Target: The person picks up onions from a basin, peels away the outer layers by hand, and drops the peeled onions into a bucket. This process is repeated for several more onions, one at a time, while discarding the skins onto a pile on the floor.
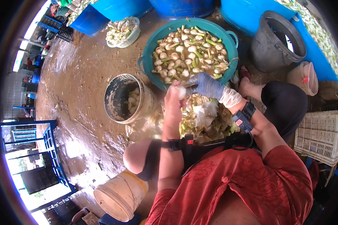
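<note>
My left hand (pixel 173 96) is bare and closed around a pale, peeled-looking garlic bulb (pixel 181 93), held over the near rim of a green tub (pixel 143 50). Right beside it, my right hand (pixel 206 85) wears a grey-blue glove with a whitish cuff, its fingers curled against the bulb. Something dark shows at those fingertips, too small to name. Many garlic bulbs (pixel 174 56) with cut green stems float in the tub's murky water. Below my hands lies a heap of stripped leaves and skins (pixel 204 116), between my legs.
A dirty bucket (pixel 148 99) with a few pale pieces inside stands left of my hands. Farther off is a white basin of peelings (pixel 122 32). A black bucket (pixel 268 52), a pink pail (pixel 306 77) and a white crate (pixel 319 137) are at right. The floor (pixel 79 93) is wet.
</note>
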The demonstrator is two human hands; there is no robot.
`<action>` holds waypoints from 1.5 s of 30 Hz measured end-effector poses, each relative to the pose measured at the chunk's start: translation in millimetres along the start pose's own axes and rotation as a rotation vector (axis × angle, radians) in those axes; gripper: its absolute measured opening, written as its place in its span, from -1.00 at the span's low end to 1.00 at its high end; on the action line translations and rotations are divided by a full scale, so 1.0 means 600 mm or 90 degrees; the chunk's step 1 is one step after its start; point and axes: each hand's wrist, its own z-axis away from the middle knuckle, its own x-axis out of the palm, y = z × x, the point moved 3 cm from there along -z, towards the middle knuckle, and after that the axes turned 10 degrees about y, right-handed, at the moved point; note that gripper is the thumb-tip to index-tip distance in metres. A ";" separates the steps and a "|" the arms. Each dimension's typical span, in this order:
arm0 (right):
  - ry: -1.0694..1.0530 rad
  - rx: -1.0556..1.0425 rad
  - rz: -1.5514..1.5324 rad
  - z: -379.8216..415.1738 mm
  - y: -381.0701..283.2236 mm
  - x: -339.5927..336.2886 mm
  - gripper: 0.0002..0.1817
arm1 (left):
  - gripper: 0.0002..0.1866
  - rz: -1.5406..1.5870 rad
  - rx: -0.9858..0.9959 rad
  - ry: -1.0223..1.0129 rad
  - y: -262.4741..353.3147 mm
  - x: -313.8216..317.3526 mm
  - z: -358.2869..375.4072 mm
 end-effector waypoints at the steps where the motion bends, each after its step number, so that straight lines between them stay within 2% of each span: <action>1: -0.057 0.052 -0.031 0.007 0.005 0.003 -0.70 | -0.35 -0.112 0.069 -0.009 -0.005 -0.007 0.005; 2: -0.112 0.105 -0.062 0.012 0.004 0.004 -0.71 | -0.35 -0.114 0.066 -0.008 -0.004 -0.009 0.007; 4: -0.113 0.074 -0.042 0.017 0.009 0.007 -0.73 | -0.35 -0.155 0.072 -0.039 0.001 -0.010 0.008; 6: -0.134 0.092 -0.110 0.019 0.013 0.010 -0.75 | -0.33 -0.146 0.037 -0.034 0.012 -0.011 0.012; 7: -0.135 0.091 -0.111 0.021 0.015 0.010 -0.75 | -0.32 -0.095 0.023 -0.083 0.011 -0.013 0.010; 9: 0.010 -0.313 0.015 0.032 -0.014 -0.001 -0.70 | -0.30 -0.043 0.008 -0.132 0.011 -0.018 0.007; 12: 0.035 -0.275 0.043 0.050 -0.011 0.013 -0.66 | -0.28 -0.039 0.022 -0.199 0.004 -0.023 -0.002; 14: 0.012 -0.249 0.016 0.058 -0.011 0.013 -0.65 | -0.27 -0.272 0.196 -0.172 0.006 -0.023 -0.004; 16: -0.008 -0.224 -0.011 0.056 -0.005 0.013 -0.64 | -0.29 -0.250 0.151 -0.162 0.006 -0.024 0.003; 18: 0.008 -0.258 0.102 0.045 0.007 0.016 -0.71 | -0.31 -0.228 0.104 -0.151 0.014 -0.008 0.013; 19: 0.008 -0.257 0.101 0.044 0.007 0.019 -0.71 | -0.40 -0.203 0.079 -0.051 0.018 0.000 0.018; 20: -0.008 -0.105 0.028 0.035 0.006 0.020 -0.73 | -0.49 -0.176 0.054 0.049 0.019 0.000 0.021; 21: -0.024 0.045 -0.045 0.030 0.010 0.021 -0.75 | -0.49 -0.253 0.039 0.058 0.007 -0.013 0.014; 22: -0.026 0.044 -0.044 0.028 0.014 0.021 -0.75 | -0.49 -0.251 0.039 0.060 0.004 -0.015 0.014; 24: 0.121 -0.452 0.168 0.033 -0.015 0.016 -0.74 | -0.51 -0.165 0.025 0.059 0.000 -0.016 0.015; 25: 0.120 -0.452 0.167 0.039 -0.015 0.020 -0.74 | -0.58 -0.101 0.025 0.045 -0.003 -0.017 0.010; 27: 0.046 -0.152 -0.108 0.038 -0.019 0.025 -0.65 | -0.54 -0.068 -0.015 0.030 -0.006 -0.027 0.004; 28: 0.044 -0.152 -0.110 0.039 -0.021 0.027 -0.65 | -0.49 -0.035 -0.055 0.014 -0.008 -0.032 0.001; 30: 0.099 -0.253 0.029 0.043 -0.030 0.028 -0.58 | -0.53 0.012 -0.063 -0.012 -0.005 -0.039 0.000; 32: 0.093 -0.234 0.024 0.044 -0.031 0.033 -0.55 | -0.57 0.060 -0.070 -0.040 -0.003 -0.035 0.002; 34: 0.088 -0.216 0.020 0.046 -0.032 0.036 -0.51 | -0.61 0.206 -0.057 -0.088 0.003 -0.023 0.009; 35: 0.042 -0.065 -0.202 0.044 -0.025 0.038 -0.50 | -0.61 0.263 -0.112 -0.138 0.004 -0.029 0.003; 36: -0.006 0.090 -0.420 0.044 -0.019 0.044 -0.49 | -0.61 0.263 -0.110 -0.136 0.000 -0.035 0.001; 37: 0.262 -0.145 -0.268 0.057 -0.028 0.036 -0.53 | -0.59 0.291 -0.094 -0.184 -0.001 -0.038 0.001; 38: 0.260 -0.145 -0.270 0.050 -0.034 0.025 -0.53 | -0.57 0.318 -0.079 -0.230 0.003 -0.035 0.004; 40: 0.150 0.463 -0.877 0.026 -0.007 0.011 -0.60 | -0.56 0.284 -0.088 -0.218 0.009 -0.038 0.011; 42: -0.013 0.305 -1.200 0.002 0.016 -0.018 -0.52 | -0.63 0.163 -0.154 -0.027 -0.013 -0.063 0.001; 44: 0.038 0.273 -1.139 -0.001 0.029 -0.031 -0.46 | -0.65 0.187 -0.165 -0.034 -0.015 -0.089 -0.011; 45: 0.102 0.299 -1.094 0.006 0.030 -0.030 -0.52 | -0.60 0.330 -0.069 0.025 0.002 -0.097 -0.018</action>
